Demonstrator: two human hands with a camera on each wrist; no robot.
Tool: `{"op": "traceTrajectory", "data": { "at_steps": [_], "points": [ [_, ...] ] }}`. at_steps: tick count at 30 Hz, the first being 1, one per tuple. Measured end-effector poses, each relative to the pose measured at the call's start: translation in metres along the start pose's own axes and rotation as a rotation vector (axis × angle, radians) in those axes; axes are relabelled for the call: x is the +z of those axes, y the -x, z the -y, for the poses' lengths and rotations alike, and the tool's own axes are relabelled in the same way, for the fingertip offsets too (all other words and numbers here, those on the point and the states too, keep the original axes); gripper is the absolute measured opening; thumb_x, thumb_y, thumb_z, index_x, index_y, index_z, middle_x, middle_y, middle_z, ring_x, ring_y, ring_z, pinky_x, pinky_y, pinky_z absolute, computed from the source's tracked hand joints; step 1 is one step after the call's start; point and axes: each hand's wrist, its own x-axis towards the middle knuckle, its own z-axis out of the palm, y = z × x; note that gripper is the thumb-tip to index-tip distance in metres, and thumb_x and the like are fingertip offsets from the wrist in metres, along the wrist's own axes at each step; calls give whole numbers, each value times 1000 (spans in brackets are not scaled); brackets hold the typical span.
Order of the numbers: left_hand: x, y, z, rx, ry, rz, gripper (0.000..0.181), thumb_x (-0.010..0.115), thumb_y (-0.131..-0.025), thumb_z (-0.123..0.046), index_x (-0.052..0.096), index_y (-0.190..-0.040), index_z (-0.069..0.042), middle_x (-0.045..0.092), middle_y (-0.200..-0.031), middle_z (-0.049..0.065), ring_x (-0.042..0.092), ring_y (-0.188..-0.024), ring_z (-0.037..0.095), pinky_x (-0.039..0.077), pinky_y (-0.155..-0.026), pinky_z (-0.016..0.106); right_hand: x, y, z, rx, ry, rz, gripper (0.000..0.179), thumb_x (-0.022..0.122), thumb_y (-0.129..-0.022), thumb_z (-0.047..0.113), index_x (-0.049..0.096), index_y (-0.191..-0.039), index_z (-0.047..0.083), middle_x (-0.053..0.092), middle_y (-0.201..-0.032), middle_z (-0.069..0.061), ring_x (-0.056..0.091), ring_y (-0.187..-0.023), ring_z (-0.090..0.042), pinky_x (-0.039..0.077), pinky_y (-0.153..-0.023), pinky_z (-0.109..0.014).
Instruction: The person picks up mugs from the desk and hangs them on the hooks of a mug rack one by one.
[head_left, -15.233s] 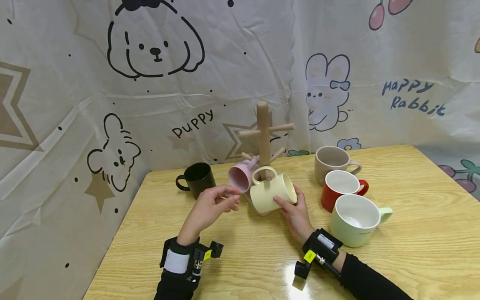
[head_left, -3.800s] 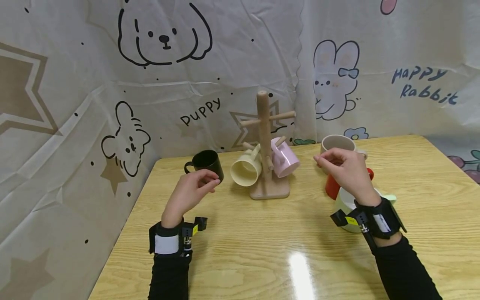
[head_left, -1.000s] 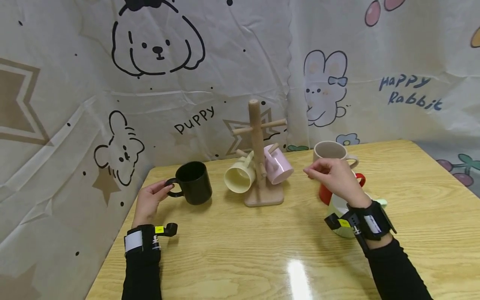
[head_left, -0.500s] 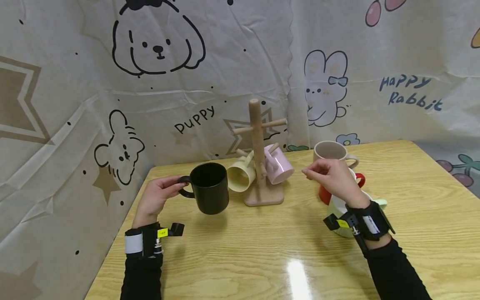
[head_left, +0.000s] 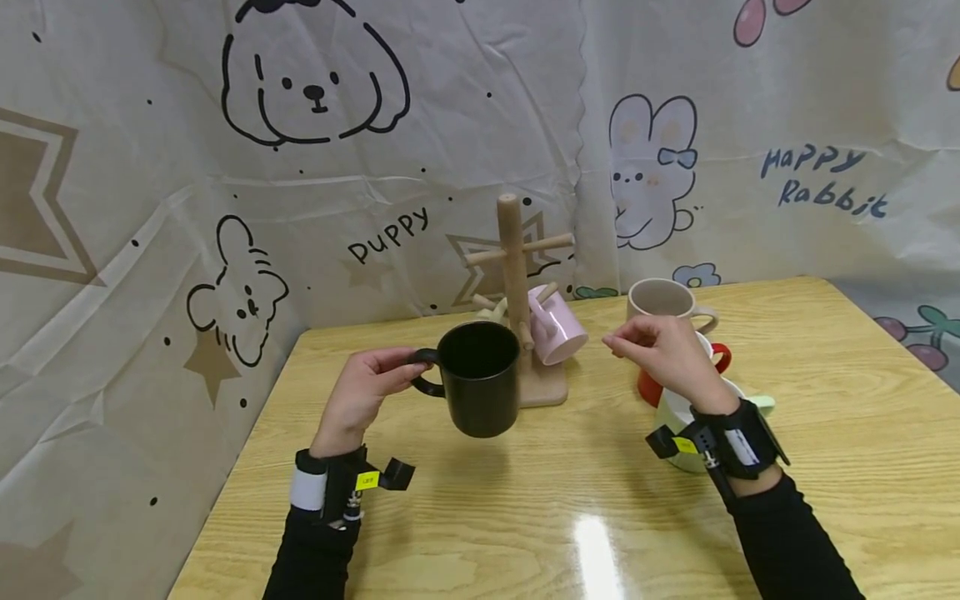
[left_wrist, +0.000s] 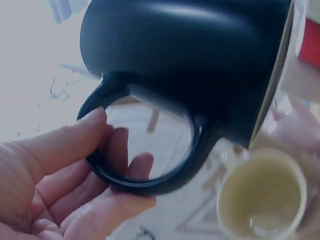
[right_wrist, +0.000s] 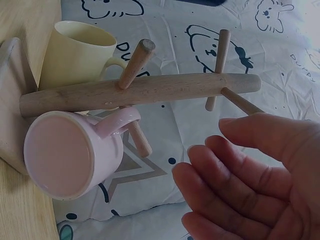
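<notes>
My left hand (head_left: 358, 396) pinches the handle of a black mug (head_left: 483, 390), thumb on one side and fingers curled through the loop. The mug is upright above the table, in front of a wooden mug tree (head_left: 510, 229). Behind it, mostly hidden in the head view, a pale yellow mug (right_wrist: 80, 57) hangs on a low peg. A pink mug (head_left: 560, 332) hangs by its handle on the tree's right side. Holding nothing, my right hand (head_left: 666, 357) hovers right of the tree with loosely curled fingers. The upper pegs (head_left: 551, 242) carry no mugs.
On the right of the table (head_left: 480, 533) stand a beige mug (head_left: 656, 297), a red mug (head_left: 649, 388) with a white inside, and a pale green mug (head_left: 678, 412), the last two partly behind my right hand and wrist. A printed cloth (head_left: 390, 67) hangs behind.
My left hand took the black mug by its handle, lifted it and carried it right, before the tree. Earlier, the yellow mug went from my right hand onto the tree.
</notes>
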Motion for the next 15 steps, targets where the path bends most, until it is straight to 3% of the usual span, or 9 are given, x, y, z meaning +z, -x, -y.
{"op": "traceTrajectory", "data": {
  "at_steps": [8,15],
  "points": [
    [30,-4,-20,23,55,23,33,62,-87,-12,61,-115,6,67,-92,-14,63,-89,4,50,-81,22,-4,0,-1,-15,14,-14,22,64,-87,27,70,-88,6,68,-80,-7,55,-70,-17,44,-65,-26],
    [53,-8,-23,43,91,46,29,62,-86,-7,62,-112,6,67,-91,-11,63,-87,4,51,-79,22,-4,2,-1,8,-4,-8,21,64,-86,26,70,-89,6,69,-81,-8,58,-72,-17,45,-68,-28]
  ]
}}
